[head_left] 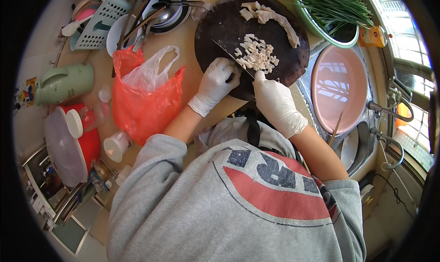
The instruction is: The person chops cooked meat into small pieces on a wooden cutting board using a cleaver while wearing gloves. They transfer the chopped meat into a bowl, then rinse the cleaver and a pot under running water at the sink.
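Observation:
My right hand [276,102], in a white glove, grips a knife [225,51] whose blade is seen almost edge-on. The blade slants across a round dark chopping board [215,28]. My left hand [220,83], gloved too, is curled at the board's near edge, close beside the blade. Whether its fingers hold anything is hidden. A heap of small pale diced pieces [257,53], perhaps meat, lies just beyond the knife. Farther back on the board are a long pale strip [282,24] and a few larger chunks [246,14] of similar stuff.
A red plastic bag [147,107] stands left of my left hand. Bowls with utensils [163,12] sit behind it. At right are a green-rimmed basin [333,41] of leafy greens [333,5] and a pink basin [340,86] of water in the sink. A green jug [65,83] is far left.

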`<action>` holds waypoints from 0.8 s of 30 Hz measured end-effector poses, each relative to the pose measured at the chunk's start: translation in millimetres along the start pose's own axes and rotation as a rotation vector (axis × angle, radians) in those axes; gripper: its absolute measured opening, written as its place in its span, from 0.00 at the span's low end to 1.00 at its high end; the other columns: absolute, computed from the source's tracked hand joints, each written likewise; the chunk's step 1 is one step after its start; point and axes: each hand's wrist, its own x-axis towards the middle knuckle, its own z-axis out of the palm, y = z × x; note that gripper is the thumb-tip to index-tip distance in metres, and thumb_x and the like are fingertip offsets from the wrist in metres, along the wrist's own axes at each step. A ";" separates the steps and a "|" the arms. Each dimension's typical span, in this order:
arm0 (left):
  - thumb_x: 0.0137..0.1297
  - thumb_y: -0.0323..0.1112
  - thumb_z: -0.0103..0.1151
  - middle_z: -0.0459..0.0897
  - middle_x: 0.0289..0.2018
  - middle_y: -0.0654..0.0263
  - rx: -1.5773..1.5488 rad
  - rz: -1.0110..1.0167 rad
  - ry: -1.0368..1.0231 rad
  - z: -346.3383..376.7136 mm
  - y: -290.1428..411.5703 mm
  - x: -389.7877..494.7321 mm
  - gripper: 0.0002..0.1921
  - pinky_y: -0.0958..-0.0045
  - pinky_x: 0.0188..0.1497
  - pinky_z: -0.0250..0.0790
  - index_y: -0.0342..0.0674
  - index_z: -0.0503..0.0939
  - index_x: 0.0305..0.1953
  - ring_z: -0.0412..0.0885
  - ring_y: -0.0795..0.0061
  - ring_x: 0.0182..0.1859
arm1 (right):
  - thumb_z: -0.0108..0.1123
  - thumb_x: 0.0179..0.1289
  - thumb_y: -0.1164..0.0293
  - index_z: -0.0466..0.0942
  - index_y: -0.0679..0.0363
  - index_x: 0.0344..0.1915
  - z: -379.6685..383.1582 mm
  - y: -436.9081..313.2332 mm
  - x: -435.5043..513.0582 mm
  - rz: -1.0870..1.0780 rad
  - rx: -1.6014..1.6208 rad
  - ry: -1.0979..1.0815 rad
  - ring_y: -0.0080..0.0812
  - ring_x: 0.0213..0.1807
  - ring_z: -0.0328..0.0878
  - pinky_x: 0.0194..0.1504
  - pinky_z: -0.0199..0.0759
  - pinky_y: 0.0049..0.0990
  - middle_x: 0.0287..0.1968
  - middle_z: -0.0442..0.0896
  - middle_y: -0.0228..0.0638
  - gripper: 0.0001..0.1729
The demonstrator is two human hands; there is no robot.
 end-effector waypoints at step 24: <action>0.45 0.22 0.68 0.78 0.35 0.62 -0.053 -0.104 0.106 -1.5 7.0 -13.5 0.11 0.63 0.45 0.72 0.40 0.76 0.30 0.78 0.58 0.42 | 0.53 0.70 0.66 0.67 0.64 0.37 -0.2 19.1 -24.7 0.089 0.141 0.014 0.57 0.26 0.81 0.27 0.74 0.50 0.21 0.80 0.53 0.12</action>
